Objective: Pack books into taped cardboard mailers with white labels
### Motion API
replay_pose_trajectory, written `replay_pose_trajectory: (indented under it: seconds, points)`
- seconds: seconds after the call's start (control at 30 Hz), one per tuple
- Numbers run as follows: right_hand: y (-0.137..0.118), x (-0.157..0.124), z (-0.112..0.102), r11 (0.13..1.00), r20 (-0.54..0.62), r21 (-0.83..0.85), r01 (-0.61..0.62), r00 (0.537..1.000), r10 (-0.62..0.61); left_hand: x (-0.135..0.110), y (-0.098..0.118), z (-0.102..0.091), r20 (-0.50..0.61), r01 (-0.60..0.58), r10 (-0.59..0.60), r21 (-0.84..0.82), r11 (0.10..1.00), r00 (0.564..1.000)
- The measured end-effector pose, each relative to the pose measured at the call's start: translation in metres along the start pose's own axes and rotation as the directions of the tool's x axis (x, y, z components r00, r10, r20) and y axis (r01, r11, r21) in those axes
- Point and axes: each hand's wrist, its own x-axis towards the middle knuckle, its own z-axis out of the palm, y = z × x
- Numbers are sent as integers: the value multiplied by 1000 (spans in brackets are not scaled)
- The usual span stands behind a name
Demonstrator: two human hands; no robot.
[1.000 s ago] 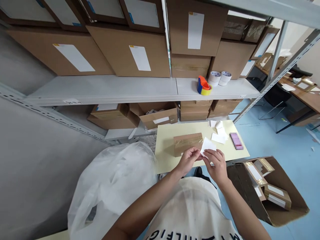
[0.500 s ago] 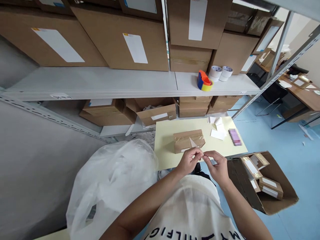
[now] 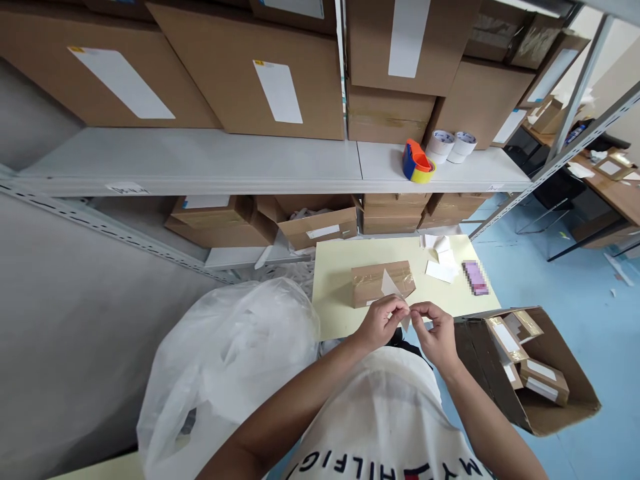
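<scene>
Over there, the one camera looks down from the person's head (image 3: 400, 400), near the pale-yellow rectangular table (image 3: 331, 293), and forward at grey metal shelving (image 3: 225, 160) past its far edge.

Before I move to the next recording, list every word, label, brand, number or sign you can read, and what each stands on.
"MY HILFIG": white shirt, upside down, partly out of frame.
Shelf-edge labels: too small and blurred.
White tape rolls: print too small.
White box labels: no legible print.
Held white paper: no text visible.
Purple item: pixelated, unreadable.

Pkg/storage rm: metal shelving (image 3: 225, 157) w/ labelled ctns (image 3: 245, 80), tape rolls (image 3: 440, 145), work tbl (image 3: 331, 273).
</scene>
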Motion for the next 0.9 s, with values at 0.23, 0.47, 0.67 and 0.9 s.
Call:
replay_pose_trajectory:
  seconds: [0.23,0.47,0.67,0.9]
  points:
    - [5,7,3,994,49,103,-48,998,43,4,-1,-4,-2,-15,15,33,999,1000]
    - [9,13,0,969,112,193,-157,984,137,8,-6,-6,53,-64,61,59,996,997]
    - [10,29,-3,918,146,299,-261,963,226,14,-11,-12,25,79,-78,-41,996,997]
    - [25,45,-11,870,107,378,-316,948,298,27,-25,-23,-30,289,-299,-182,940,954]
